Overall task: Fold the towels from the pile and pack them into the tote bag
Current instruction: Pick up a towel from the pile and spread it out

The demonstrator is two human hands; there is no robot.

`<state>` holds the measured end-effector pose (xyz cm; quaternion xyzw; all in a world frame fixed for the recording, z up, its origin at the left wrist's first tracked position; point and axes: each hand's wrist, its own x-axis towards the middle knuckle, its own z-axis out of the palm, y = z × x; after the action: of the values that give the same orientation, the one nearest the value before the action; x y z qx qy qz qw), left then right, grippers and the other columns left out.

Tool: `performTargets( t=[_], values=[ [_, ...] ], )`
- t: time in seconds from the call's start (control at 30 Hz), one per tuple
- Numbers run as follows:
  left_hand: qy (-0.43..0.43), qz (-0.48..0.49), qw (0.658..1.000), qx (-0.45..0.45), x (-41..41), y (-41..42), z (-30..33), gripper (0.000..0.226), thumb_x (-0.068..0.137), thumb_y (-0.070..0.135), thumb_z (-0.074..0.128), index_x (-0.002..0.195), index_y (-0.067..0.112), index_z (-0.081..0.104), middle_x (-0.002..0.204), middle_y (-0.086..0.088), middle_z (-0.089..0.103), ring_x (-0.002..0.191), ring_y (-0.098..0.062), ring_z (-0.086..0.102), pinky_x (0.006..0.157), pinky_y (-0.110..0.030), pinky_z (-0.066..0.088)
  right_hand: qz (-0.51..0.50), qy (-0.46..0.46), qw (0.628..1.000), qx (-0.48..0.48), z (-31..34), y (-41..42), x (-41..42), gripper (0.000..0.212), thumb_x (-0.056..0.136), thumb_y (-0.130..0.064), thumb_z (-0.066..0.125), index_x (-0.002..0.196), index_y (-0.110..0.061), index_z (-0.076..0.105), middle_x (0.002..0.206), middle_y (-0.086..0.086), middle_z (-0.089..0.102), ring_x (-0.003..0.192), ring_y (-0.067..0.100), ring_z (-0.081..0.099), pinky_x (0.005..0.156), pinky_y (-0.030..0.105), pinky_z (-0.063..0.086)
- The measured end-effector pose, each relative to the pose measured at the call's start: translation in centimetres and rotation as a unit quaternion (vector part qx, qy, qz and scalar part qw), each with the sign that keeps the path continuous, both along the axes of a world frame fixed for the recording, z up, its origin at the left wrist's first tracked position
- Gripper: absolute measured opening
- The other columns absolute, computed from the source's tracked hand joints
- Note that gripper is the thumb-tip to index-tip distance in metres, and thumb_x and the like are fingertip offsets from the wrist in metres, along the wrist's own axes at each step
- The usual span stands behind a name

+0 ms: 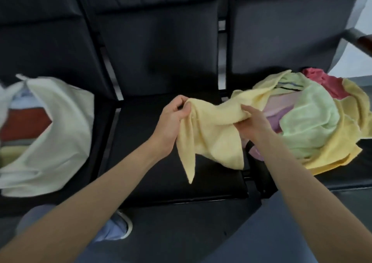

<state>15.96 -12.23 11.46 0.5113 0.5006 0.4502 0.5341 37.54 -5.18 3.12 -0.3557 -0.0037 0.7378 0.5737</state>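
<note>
Between both hands, a pale yellow towel (211, 130) hangs over the black middle seat (161, 162): the left hand (173, 120) pinches one corner, the right hand (249, 120) grips its bunched edge. Right of the grip lies the towel pile (314, 122); left, the white tote bag (60, 134); beyond, dark seat backs (157, 41).

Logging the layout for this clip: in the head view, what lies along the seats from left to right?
Tote bag → left hand → yellow towel → right hand → towel pile.
</note>
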Motion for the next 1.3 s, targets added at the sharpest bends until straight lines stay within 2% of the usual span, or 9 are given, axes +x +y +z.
performTargets(
  t=[0.1, 0.2, 0.43, 0.6, 0.8, 0.93, 1.0, 1.13, 1.3],
  values=[
    [0.041, 0.086, 0.995, 0.019, -4.4, -1.3, -0.4, 0.021, 0.102, 0.017, 0.044, 0.086, 0.019, 0.058, 0.080, 0.008, 0.059, 0.072, -0.002, 0.058, 0.071, -0.023, 0.046, 0.025, -0.125, 0.990, 0.053, -0.5, -0.6, -3.5, 0.045, 0.088, 0.002, 0.057, 0.133, -0.005, 0.048, 0.128, 0.015, 0.059, 0.112, 0.029, 0.061, 0.077, 0.033, 0.057],
    [0.122, 0.187, 0.974, 0.043, -9.0, -1.4, -1.2, 0.019, 0.101, 0.018, 0.045, 0.087, 0.019, 0.056, 0.079, 0.009, 0.055, 0.069, 0.002, 0.053, 0.069, -0.018, 0.041, 0.047, -0.157, 0.982, 0.089, 0.0, -2.2, -6.6, 0.045, 0.088, 0.006, 0.057, 0.130, -0.007, 0.048, 0.129, 0.011, 0.059, 0.114, 0.027, 0.060, 0.084, 0.034, 0.056],
    [0.317, 0.249, 0.915, 0.019, -16.8, -2.1, -6.9, 0.017, 0.098, 0.016, 0.049, 0.104, 0.020, 0.064, 0.104, 0.002, 0.062, 0.097, -0.013, 0.055, 0.081, -0.027, 0.042, 0.175, -0.255, 0.951, 0.023, -3.9, -11.3, -13.3, 0.023, 0.090, 0.002, 0.058, 0.112, -0.005, 0.055, 0.119, 0.011, 0.064, 0.105, 0.024, 0.064, 0.085, 0.035, 0.055],
    [0.387, 0.225, 0.894, -0.024, -19.3, -3.7, -12.5, 0.017, 0.091, 0.008, 0.059, 0.100, 0.009, 0.073, 0.100, -0.011, 0.068, 0.094, -0.027, 0.063, 0.078, -0.034, 0.048, 0.440, -0.398, 0.805, 0.001, -6.3, -14.7, -14.3, 0.018, 0.094, -0.012, 0.057, 0.111, -0.009, 0.064, 0.100, 0.004, 0.074, 0.088, 0.018, 0.071, 0.076, 0.028, 0.058],
    [0.319, 0.236, 0.898, -0.189, -19.5, -4.4, -16.9, 0.021, 0.091, 0.009, 0.048, 0.096, 0.009, 0.068, 0.093, -0.006, 0.061, 0.085, -0.022, 0.056, 0.064, -0.029, 0.038, 0.344, -0.629, 0.696, 0.051, -6.5, -10.0, -12.4, 0.027, 0.092, -0.006, 0.051, 0.118, -0.008, 0.057, 0.098, 0.009, 0.066, 0.083, 0.019, 0.063, 0.072, 0.030, 0.054],
    [0.241, 0.269, 0.894, -0.265, -18.6, -3.7, -17.6, 0.035, 0.093, 0.027, 0.042, 0.070, 0.003, 0.051, 0.076, -0.011, 0.054, 0.071, -0.026, 0.051, 0.063, -0.034, 0.038, 0.321, -0.819, 0.446, 0.167, -8.2, -6.1, -10.9, 0.045, 0.096, -0.007, 0.045, 0.140, -0.016, 0.041, 0.137, 0.014, 0.042, 0.115, 0.030, 0.046, 0.094, 0.039, 0.043],
    [0.260, 0.273, 0.882, -0.282, -18.6, -3.5, -18.1, 0.043, 0.093, 0.039, 0.045, 0.072, 0.003, 0.055, 0.079, -0.010, 0.056, 0.068, -0.023, 0.052, 0.056, -0.032, 0.036, 0.329, -0.849, 0.362, 0.198, -9.0, -4.5, -10.8, 0.051, 0.097, -0.004, 0.041, 0.146, -0.018, 0.035, 0.150, 0.013, 0.030, 0.127, 0.035, 0.038, 0.101, 0.043, 0.039],
    [0.283, 0.278, 0.864, -0.311, -19.3, -3.8, -19.4, 0.047, 0.080, 0.047, 0.061, 0.088, 0.001, 0.063, 0.104, -0.017, 0.061, 0.078, -0.027, 0.060, 0.052, -0.029, 0.036, 0.374, -0.838, 0.354, 0.183, -10.7, -2.1, -10.3, 0.056, 0.096, 0.000, 0.042, 0.148, -0.017, 0.032, 0.151, 0.015, 0.028, 0.130, 0.036, 0.037, 0.102, 0.042, 0.040],
    [0.211, 0.334, 0.872, -0.290, -18.7, -3.9, -18.9, 0.023, 0.081, 0.001, 0.060, 0.105, 0.002, 0.062, 0.108, -0.014, 0.060, 0.087, -0.021, 0.054, 0.054, -0.024, 0.037, 0.305, -0.862, 0.361, 0.184, -10.7, -1.7, -9.9, 0.017, 0.091, -0.003, 0.053, 0.108, -0.007, 0.055, 0.112, 0.011, 0.052, 0.097, 0.026, 0.055, 0.077, 0.037, 0.050]
  ],
)
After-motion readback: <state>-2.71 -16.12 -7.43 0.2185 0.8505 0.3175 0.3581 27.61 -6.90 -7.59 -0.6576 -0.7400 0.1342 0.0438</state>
